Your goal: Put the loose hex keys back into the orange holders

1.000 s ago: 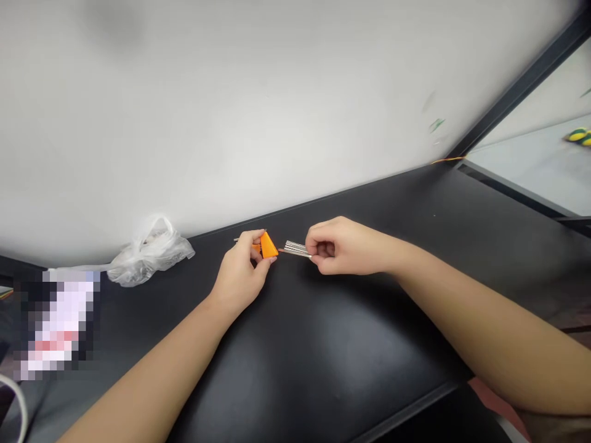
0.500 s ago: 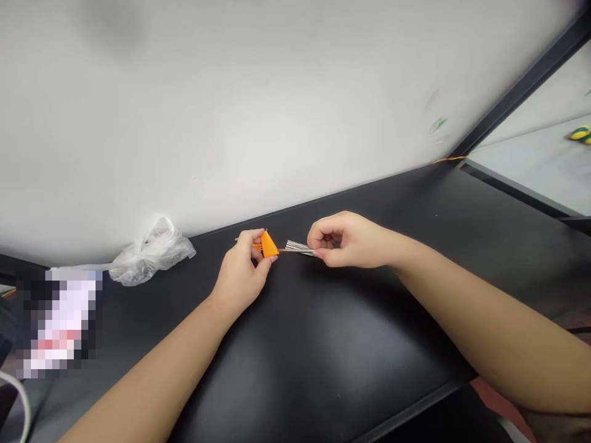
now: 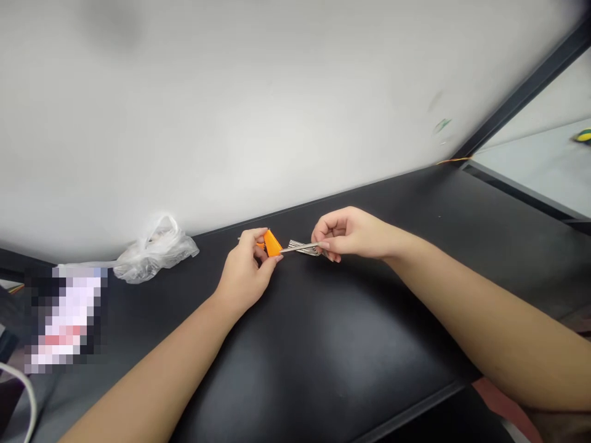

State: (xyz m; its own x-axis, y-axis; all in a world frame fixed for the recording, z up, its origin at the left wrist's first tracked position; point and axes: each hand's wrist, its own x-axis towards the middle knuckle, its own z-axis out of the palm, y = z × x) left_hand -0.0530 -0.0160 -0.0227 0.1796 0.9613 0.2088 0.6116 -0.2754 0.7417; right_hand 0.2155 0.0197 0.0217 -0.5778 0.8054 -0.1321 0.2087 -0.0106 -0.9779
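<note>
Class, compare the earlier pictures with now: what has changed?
The right hand has risen slightly, lifting its end of the thin grey strip. Nothing is visibly let go. The left hand still grips the orange piece; the plastic bag stays on the table.

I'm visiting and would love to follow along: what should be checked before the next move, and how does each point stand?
1. Left hand gripping the orange piece: ok.
2. Right hand pinching the thin strip: ok.
3. Strip's end lined up at the orange piece: ok, they meet in view.
4. Strip firmly seated there: cannot tell.
5. Other strips not touching it: cannot tell, they overlap in view.
6. Plastic bag away from both hands: ok.
</note>
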